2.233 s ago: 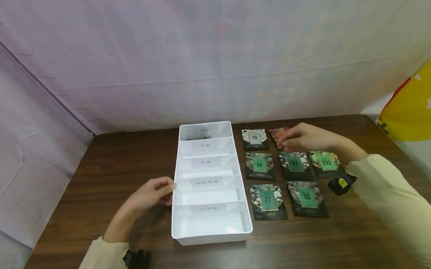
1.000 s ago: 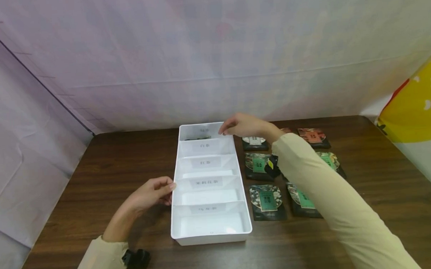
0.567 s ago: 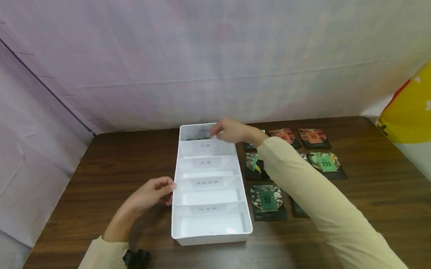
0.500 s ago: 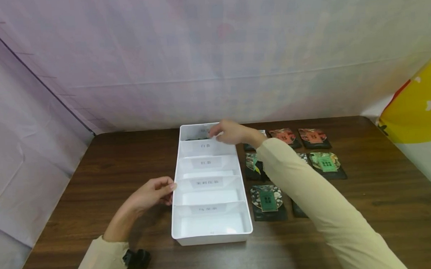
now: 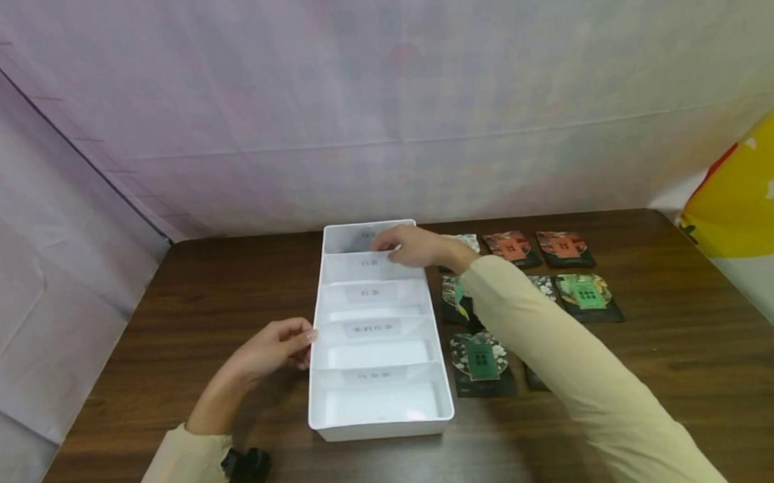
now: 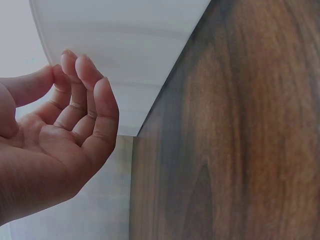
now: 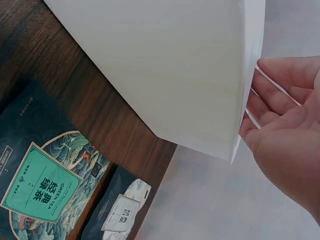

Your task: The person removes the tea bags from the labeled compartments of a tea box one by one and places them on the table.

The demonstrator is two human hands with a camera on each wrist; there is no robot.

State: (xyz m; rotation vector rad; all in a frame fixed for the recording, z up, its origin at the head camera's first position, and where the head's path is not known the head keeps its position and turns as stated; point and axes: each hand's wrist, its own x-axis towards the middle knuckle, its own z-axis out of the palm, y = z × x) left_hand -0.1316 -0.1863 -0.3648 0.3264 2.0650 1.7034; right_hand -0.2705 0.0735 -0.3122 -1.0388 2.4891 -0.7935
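Head view shows the right hand's [image 5: 415,246] fingers [image 5: 385,236] loosely bent and holding nothing, now lower over the white tray's [image 5: 314,358] far compartments than half a second ago, so whatever they carried seems already dropped in the farthest slot. The left hand [image 5: 272,351] has not moved, its fingers [image 6: 82,90] relaxed, tips against the tray's left wall (smooth, glossy plastic, thin dividers, paper labels). Flat matte tea packets [image 5: 482,362], dark with green or red labels, lie in rows toward the right edge of the wood-grain surface [image 5: 686,373].
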